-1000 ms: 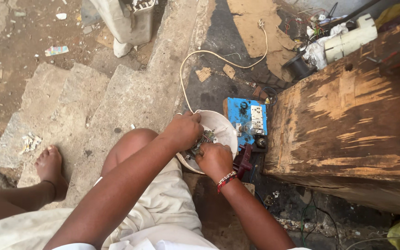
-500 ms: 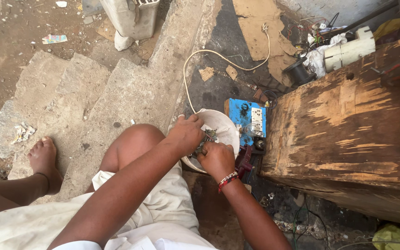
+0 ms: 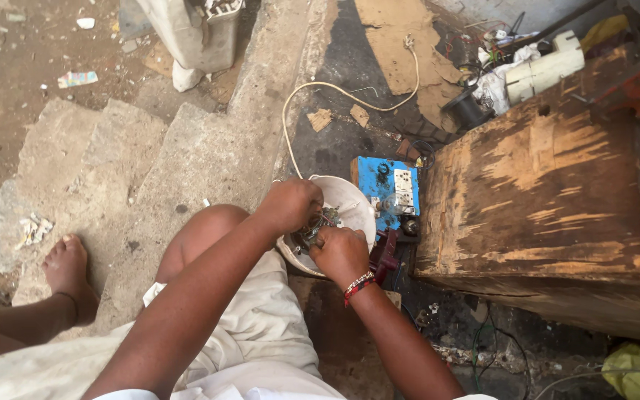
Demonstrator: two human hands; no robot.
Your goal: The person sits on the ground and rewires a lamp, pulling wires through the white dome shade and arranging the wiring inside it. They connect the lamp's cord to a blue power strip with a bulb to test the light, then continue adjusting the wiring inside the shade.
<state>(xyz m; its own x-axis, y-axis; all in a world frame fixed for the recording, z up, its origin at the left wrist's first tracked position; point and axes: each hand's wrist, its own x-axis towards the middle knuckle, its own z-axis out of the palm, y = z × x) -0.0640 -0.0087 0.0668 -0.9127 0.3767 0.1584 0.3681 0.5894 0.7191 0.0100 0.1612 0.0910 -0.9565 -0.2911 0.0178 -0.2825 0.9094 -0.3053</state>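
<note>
The scene is a rough outdoor work spot of dirt ground and worn concrete steps (image 3: 98,170), littered with scraps of paper. At the far left the person's bare foot (image 3: 68,270) rests on the lowest step, and a bent knee in pale cloth rises toward the middle. A white appliance casing (image 3: 190,33) stands at the top edge of the steps, and a cream cable (image 3: 335,89) curls from there down across the dark ground. In the middle, a white round housing (image 3: 350,204) sits on the ground just past the knee, with a small metal part (image 3: 320,222) inside it. The left hand (image 3: 288,205) is curled closed over the near rim, fingers gripping that metal part. The right hand (image 3: 340,254), with a red and white beaded bracelet at the wrist, is also clenched, pinching the same part from below. Just beside the housing lies a blue socket board (image 3: 379,181). Further right stands a large worn wooden block (image 3: 550,200), with tangled wires and a white cylinder (image 3: 546,70) beyond its top edge.
</note>
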